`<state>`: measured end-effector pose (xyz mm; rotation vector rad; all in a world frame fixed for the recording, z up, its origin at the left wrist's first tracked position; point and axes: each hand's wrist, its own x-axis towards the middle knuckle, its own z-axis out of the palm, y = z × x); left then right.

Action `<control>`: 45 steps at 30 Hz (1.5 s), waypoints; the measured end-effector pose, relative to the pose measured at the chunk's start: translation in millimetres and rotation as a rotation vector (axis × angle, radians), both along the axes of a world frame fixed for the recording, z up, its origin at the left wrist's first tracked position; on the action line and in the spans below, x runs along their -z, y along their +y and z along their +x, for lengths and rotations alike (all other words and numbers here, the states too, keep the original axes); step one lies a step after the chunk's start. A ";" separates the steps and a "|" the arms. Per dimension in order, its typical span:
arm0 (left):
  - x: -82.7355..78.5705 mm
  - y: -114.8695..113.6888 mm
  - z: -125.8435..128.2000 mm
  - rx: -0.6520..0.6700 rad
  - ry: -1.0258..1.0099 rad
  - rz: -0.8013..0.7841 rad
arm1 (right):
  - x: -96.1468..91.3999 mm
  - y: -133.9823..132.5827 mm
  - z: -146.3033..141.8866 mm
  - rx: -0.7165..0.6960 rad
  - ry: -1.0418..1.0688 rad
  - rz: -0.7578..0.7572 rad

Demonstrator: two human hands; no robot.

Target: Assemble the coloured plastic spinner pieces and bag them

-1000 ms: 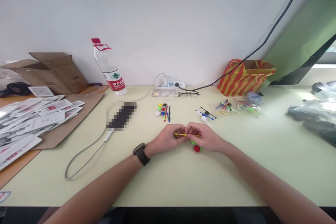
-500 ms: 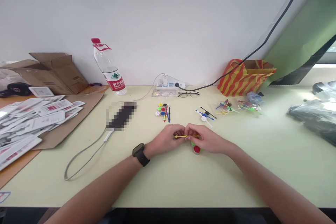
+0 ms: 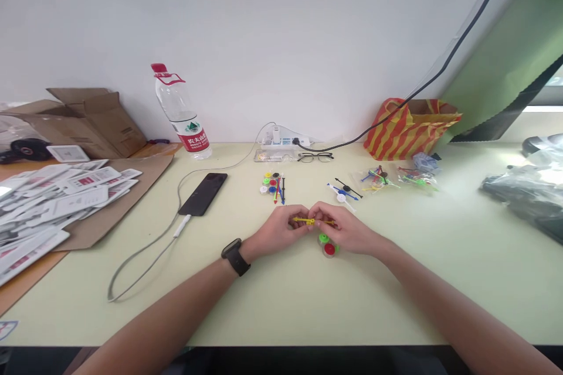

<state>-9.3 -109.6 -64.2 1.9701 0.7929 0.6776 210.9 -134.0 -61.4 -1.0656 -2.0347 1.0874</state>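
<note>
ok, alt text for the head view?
The left hand and right hand pinch a thin yellow stick between them over a pale table, near a green disc and a red disc. A phone, a water bottle and more coloured pieces lie behind.

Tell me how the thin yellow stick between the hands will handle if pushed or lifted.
The yellow stick is very thin and pinched by the left hand and right hand at its ends, so it is probably light and somewhat bendy. It looks like smooth plastic, so it may slip from a loose grip.
</note>
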 end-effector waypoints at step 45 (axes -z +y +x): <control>0.1 2.6 -1.1 -0.116 -0.157 0.002 | -0.1 -0.2 -1.7 0.055 0.039 0.069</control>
